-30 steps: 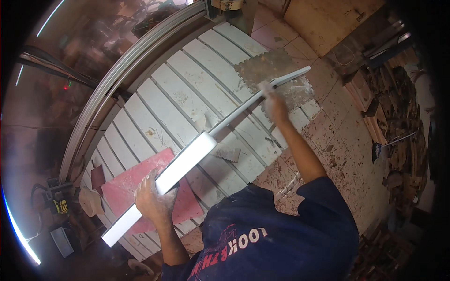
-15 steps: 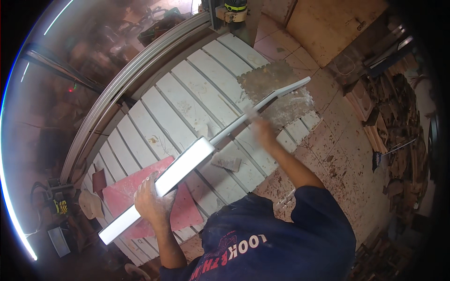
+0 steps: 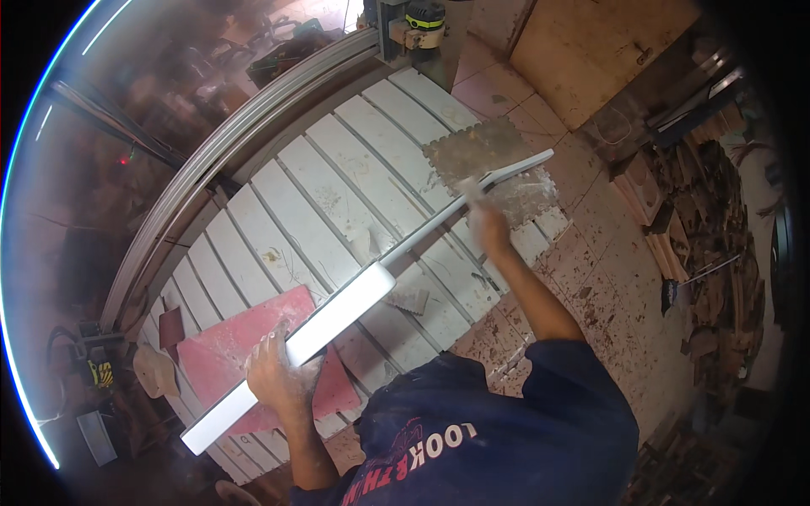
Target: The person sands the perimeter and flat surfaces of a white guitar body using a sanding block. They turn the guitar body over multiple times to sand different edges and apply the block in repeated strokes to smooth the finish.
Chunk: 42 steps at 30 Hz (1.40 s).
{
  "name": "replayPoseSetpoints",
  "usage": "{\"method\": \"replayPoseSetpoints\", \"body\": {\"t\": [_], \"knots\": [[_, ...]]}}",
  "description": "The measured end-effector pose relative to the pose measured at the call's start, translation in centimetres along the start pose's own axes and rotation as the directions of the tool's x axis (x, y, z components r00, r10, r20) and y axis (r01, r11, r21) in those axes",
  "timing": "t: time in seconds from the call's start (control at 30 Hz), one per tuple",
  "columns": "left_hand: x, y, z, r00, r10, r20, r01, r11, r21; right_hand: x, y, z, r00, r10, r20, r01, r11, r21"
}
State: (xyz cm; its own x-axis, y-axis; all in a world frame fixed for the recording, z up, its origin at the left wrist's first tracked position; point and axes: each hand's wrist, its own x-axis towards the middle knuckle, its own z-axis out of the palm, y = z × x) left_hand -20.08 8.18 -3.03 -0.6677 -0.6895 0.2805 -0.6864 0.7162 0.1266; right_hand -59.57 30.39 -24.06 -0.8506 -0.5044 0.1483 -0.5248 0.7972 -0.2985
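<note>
A long white guitar (image 3: 346, 310), seen edge-on, slants across the slatted bench, its thick body at the lower left. From the body a thin neck (image 3: 426, 229) runs up and right to an angled headstock (image 3: 523, 163). My left hand (image 3: 283, 371), dusted white, is closed around the body near its lower end. At the neck's far part, close to the headstock, is my right hand (image 3: 489, 221). Motion smears its fingers across the neck; whether they hold anything else I cannot make out.
Beneath the guitar lie a red sheet (image 3: 207, 346) and a small grey scrap (image 3: 409, 299) on the pale slatted bench (image 3: 291, 181). A toothed-edge mat (image 3: 472, 148) covers its far right end. A metal rail (image 3: 245, 114) borders the far side. Wood offcuts (image 3: 717, 287) are piled at right.
My right hand has shifted a little up the neck toward the headstock. My left hand keeps its hold on the body. The view has shifted slightly.
</note>
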Motion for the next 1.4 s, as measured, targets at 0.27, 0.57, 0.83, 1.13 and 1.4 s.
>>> {"method": "replayPoseSetpoints", "body": {"t": [0.27, 0.57, 0.83, 1.13, 1.4], "knots": [[-0.5, -0.4, -0.2, 0.999, 0.039, -0.005, -0.039, 0.999, 0.017, 6.5, 12.5, -0.6, 0.988, 0.072, -0.139, -0.095, 0.981, -0.170], [-0.9, 0.1, -0.3, 0.999, -0.015, 0.046, 0.013, 0.999, 0.030, 4.8, 14.0, 0.5, 0.997, 0.042, -0.060, -0.055, 0.967, -0.247], [-0.8, 0.2, -0.4, 1.000, -0.017, 0.007, 0.017, 1.000, 0.005, 3.4, 9.2, 0.0, 0.993, -0.120, 0.005, 0.119, 0.981, -0.154], [0.7, -0.6, 0.0, 1.000, 0.003, 0.007, -0.004, 1.000, 0.009, 3.4, 8.4, 1.1, 0.997, -0.049, 0.063, 0.056, 0.994, -0.098], [2.2, -0.7, -0.1, 1.000, 0.024, -0.005, -0.024, 0.998, -0.058, 2.7, 6.0, 2.1, 0.981, -0.023, -0.192, 0.028, 0.999, 0.024]]}}
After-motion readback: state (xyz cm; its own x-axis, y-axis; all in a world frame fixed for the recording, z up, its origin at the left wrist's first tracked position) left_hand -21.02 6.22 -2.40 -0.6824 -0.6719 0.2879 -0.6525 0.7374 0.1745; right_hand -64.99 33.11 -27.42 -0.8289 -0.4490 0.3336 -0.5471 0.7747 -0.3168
